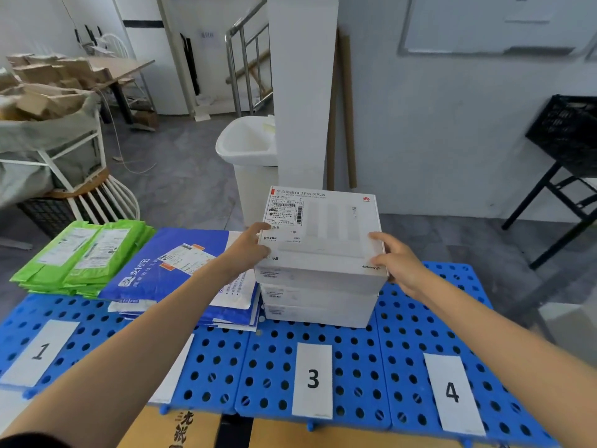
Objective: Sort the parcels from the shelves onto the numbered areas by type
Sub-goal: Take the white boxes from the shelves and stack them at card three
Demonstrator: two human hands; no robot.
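A person's left hand [248,247] and right hand [400,263] clasp opposite sides of a white router box [326,234], thumbs on its lid and fingers curled over its edges. The box sits atop two matching boxes [318,305] behind the label "3" [312,379] on a blue perforated tabletop [416,321]. Just left lie blue mailers [168,270], then green mailers [84,253] behind the label "1" [40,352]. The area at the label "4" [452,392] lies to the right. Beyond stand a white bin [248,156], a stair railing [245,53], a sack of cardboard scraps [48,101] and a black crate [568,130].
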